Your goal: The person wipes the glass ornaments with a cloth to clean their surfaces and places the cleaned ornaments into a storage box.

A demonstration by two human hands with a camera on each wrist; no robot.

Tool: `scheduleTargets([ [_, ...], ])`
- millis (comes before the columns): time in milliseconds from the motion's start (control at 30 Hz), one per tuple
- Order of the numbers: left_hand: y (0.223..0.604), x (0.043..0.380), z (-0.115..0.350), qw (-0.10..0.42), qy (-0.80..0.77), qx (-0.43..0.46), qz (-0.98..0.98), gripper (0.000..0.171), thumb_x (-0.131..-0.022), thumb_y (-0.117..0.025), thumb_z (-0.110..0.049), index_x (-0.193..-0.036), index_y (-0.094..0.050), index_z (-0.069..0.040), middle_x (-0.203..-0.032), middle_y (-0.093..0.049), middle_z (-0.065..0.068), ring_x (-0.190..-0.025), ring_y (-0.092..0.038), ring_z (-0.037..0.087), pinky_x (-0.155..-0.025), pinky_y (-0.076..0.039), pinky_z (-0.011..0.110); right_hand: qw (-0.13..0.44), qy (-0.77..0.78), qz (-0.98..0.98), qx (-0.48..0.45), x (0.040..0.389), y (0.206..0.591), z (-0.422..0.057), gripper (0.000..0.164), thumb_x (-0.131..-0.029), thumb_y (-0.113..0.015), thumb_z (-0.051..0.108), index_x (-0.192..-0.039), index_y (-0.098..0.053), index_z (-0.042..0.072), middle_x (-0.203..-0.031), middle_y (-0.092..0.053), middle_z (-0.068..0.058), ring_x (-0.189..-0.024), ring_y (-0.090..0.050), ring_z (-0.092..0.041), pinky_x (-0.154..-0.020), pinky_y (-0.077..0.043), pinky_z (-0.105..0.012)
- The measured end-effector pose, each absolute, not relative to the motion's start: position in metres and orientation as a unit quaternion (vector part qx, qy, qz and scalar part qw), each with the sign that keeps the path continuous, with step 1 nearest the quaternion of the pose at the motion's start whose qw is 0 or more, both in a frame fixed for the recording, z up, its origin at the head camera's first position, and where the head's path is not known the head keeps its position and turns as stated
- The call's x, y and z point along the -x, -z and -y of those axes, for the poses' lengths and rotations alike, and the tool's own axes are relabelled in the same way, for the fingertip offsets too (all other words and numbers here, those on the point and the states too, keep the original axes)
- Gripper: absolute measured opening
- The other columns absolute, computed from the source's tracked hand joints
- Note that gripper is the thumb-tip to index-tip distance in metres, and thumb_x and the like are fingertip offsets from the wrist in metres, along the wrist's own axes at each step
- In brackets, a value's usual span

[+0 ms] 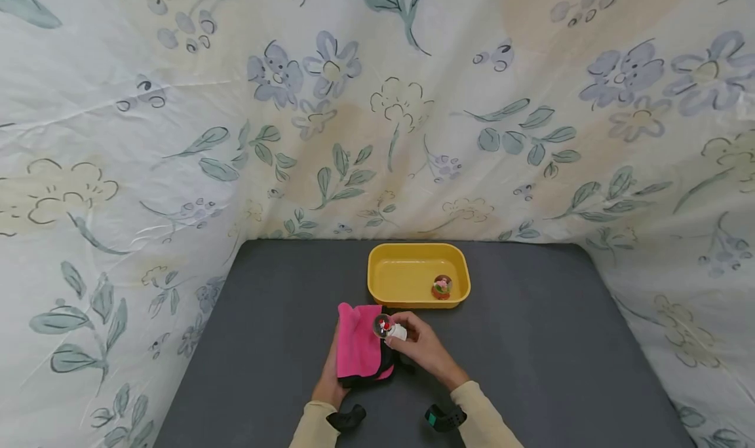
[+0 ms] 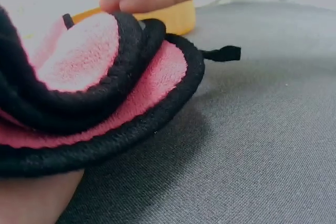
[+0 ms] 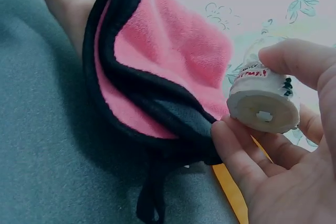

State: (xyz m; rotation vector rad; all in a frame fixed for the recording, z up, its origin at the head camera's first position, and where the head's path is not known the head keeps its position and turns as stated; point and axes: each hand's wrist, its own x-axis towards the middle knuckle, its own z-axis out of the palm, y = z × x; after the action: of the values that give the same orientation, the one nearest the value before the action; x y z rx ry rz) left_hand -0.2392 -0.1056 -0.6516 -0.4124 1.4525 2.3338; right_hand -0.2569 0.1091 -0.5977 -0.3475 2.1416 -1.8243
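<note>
1. The right hand (image 1: pixel 421 348) pinches the globe (image 1: pixel 398 331) beside the cloth (image 1: pixel 358 343); a slack pinch could drop it.
2. The left hand (image 1: pixel 331 373) supports the cloth, fingers hidden, so its grip cannot be told; tilting might loosen the folds.
3. The dangling strap (image 3: pixel 150 195) could snag the globe.
4. A bumped tray (image 1: pixel 401 278) might topple the second globe (image 1: pixel 442 287) inside.

Soft, even light fills the head view. In the left wrist view, glare bleaches part of the pink cloth (image 2: pixel 79 51), which shadows the grey counter (image 2: pixel 268 129); the right wrist view looks cooler, bluish-green.
</note>
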Motion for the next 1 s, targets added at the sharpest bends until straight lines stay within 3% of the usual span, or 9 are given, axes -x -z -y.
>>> scheduleTargets([
  [67,0.646,0.243,0.102,0.179,-0.813,0.160,-0.531,0.091,-0.090,-0.035,-0.085,-0.156,-0.038,-0.023,-0.150,-0.050,0.001,-0.132,-0.046,0.017,-0.110,-0.039,0.040,0.151,0.629,-0.752,0.122,0.257,0.598,-0.111,0.039,-0.093,-0.074,0.020,-0.128,-0.058,0.015,-0.122,-0.062,-0.012,-0.094,-0.060,-0.019,-0.079,-0.053,-0.024],
  [267,0.640,0.242,0.098,0.173,-0.798,0.166,-0.554,0.086,-0.090,-0.037,-0.084,-0.154,-0.043,-0.025,-0.153,-0.047,0.002,-0.138,-0.041,0.022,-0.111,-0.037,0.046,0.153,0.619,-0.761,0.117,0.254,0.598,-0.113,0.040,-0.092,-0.076,0.022,-0.128,-0.059,0.016,-0.123,-0.063,-0.010,-0.095,-0.059,-0.019,-0.079,-0.053,-0.024],
  [500,0.631,0.241,0.088,0.188,-0.798,0.164,-0.549,0.087,-0.088,-0.038,-0.085,-0.150,-0.046,-0.025,-0.137,-0.058,0.000,-0.124,-0.051,0.019,-0.097,-0.046,0.036,0.154,0.610,-0.768,0.118,0.253,0.597,-0.115,0.043,-0.090,-0.078,0.025,-0.128,-0.059,0.019,-0.125,-0.062,-0.008,-0.094,-0.058,-0.020,-0.079,-0.053,-0.023],
  [833,0.623,0.242,0.084,0.209,-0.798,0.110,-0.554,0.087,-0.092,-0.038,-0.081,-0.154,-0.040,-0.020,-0.145,-0.053,0.003,-0.122,-0.056,0.015,-0.097,-0.051,0.034,0.136,0.594,-0.785,0.110,0.248,0.597,-0.112,0.045,-0.090,-0.077,0.024,-0.131,-0.059,0.021,-0.126,-0.062,-0.006,-0.090,-0.058,-0.018,-0.073,-0.051,-0.024],
  [1000,0.621,0.243,0.081,0.211,-0.796,0.096,-0.559,0.087,-0.094,-0.038,-0.079,-0.154,-0.036,-0.016,-0.140,-0.056,0.001,-0.116,-0.059,0.011,-0.096,-0.051,0.030,0.122,0.574,-0.802,0.110,0.247,0.600,-0.110,0.044,-0.090,-0.077,0.026,-0.130,-0.059,0.021,-0.124,-0.062,-0.006,-0.090,-0.057,-0.019,-0.073,-0.052,-0.024],
])
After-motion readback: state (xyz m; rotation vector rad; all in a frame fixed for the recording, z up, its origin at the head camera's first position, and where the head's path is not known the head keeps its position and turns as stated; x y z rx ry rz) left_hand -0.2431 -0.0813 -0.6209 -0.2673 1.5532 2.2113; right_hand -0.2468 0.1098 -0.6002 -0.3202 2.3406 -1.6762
